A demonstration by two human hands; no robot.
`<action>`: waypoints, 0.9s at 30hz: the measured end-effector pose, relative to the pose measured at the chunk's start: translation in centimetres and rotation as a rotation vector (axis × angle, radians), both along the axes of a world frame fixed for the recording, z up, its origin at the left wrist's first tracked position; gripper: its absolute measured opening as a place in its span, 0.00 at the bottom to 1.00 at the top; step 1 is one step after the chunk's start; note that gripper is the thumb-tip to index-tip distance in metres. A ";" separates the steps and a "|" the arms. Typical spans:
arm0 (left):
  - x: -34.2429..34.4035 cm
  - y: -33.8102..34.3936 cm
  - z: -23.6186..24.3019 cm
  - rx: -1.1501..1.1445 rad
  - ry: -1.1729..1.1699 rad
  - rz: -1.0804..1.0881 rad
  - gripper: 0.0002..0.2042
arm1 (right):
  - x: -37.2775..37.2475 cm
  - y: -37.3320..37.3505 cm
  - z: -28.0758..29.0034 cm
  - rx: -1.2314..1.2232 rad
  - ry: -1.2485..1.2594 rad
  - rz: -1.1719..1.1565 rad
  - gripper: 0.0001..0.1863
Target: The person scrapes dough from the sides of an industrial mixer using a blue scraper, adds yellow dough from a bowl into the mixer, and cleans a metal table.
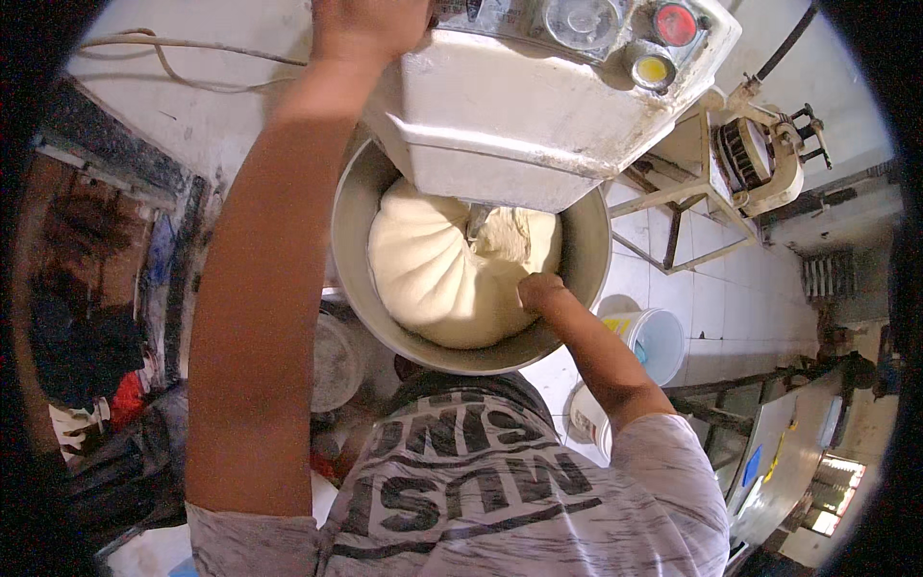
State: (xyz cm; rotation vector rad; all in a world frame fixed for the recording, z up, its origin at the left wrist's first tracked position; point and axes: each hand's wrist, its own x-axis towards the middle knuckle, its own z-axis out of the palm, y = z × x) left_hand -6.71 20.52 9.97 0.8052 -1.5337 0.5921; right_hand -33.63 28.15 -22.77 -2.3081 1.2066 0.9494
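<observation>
A large mass of pale dough (433, 274) fills the metal mixing bowl (351, 221), with deep folds fanning out from its middle. A metal mixer tool (476, 221) goes down into the dough beneath the white mixer head (510, 115). At the dough's right side, my right hand (543, 291) is closed against it, its fingertips hidden at the dough. My left hand (370, 24) reaches up to the left end of the mixer's control panel (524, 24); its fingers are cut off by the picture's upper edge or hidden.
Red (675, 24) and yellow (652, 69) buttons sit on the panel. Right of the bowl are a white bucket (659, 346) and a second white tub (588, 418). A machine on a metal frame (711, 173) stands farther right. A round metal container (335, 361) is left of the bowl.
</observation>
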 end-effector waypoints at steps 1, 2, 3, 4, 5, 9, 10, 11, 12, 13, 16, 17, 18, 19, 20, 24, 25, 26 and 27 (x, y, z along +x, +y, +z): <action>-0.1 0.0 0.0 -0.011 0.008 0.000 0.16 | 0.2 0.2 0.6 -0.055 -0.037 -0.052 0.15; -0.1 -0.1 0.0 -0.022 0.016 0.000 0.16 | 0.5 0.4 0.8 -0.110 -0.074 -0.103 0.17; -0.1 -0.1 0.0 -0.034 0.024 0.001 0.16 | 1.4 0.7 0.0 -0.111 -0.129 -0.107 0.19; 0.3 0.3 0.3 -0.031 0.024 0.010 0.16 | 3.1 1.3 -0.7 -0.111 -0.193 -0.098 0.21; 0.3 0.1 0.0 -0.025 0.035 -0.003 0.16 | 4.6 2.2 -0.2 -0.065 -0.322 -0.161 0.22; -0.3 0.2 -0.1 0.024 0.027 -0.002 0.15 | 7.6 4.1 -4.6 -0.147 -0.237 -0.112 0.19; -0.4 0.1 -0.1 0.017 0.006 -0.005 0.15 | 7.1 3.4 -4.9 -0.121 -0.154 -0.032 0.17; -0.5 -0.1 0.0 0.010 -0.014 -0.009 0.15 | 6.1 2.7 -4.9 -0.094 -0.071 0.047 0.15; 0.0 -0.4 -0.2 0.001 -0.031 0.001 0.15 | 5.6 2.3 -3.2 -0.001 -0.006 0.132 0.16; 0.9 -0.3 0.1 -0.067 -0.081 0.036 0.15 | 5.1 2.1 -1.7 -0.024 -0.020 0.090 0.16; 1.2 -0.9 -0.2 -0.147 -0.116 0.038 0.15 | 3.5 1.5 0.0 -0.120 -0.118 -0.155 0.15; 1.0 -0.9 -0.6 -0.103 -0.060 0.006 0.15 | 3.3 1.1 -0.1 -0.182 -0.197 -0.280 0.15; 0.4 -1.0 -0.7 -0.060 -0.010 -0.036 0.15 | 3.0 0.5 -0.1 -0.247 -0.279 -0.415 0.16; 1.1 0.2 0.2 -0.039 0.000 -0.006 0.16 | 4.5 -0.4 -1.9 -0.266 -0.566 -0.314 0.15; 0.1 -0.5 -0.3 -0.009 0.044 -0.042 0.16 | 4.0 -1.4 -5.7 -0.298 -0.809 -0.271 0.14; -0.1 -0.3 -0.3 0.031 0.064 0.015 0.17 | 13.3 -1.5 -7.1 0.564 -1.373 -1.606 0.08; 0.0 -0.2 -0.4 0.040 0.083 0.006 0.17 | 13.9 -1.2 -7.5 0.618 -1.399 -1.496 0.11; 0.0 -0.1 -0.3 0.049 0.103 -0.006 0.17 | 14.0 -0.7 -7.8 0.770 -1.377 -1.448 0.14; -0.1 -0.1 -0.3 0.059 0.122 -0.019 0.18 | 13.9 -0.1 -8.0 0.918 -1.352 -1.395 0.17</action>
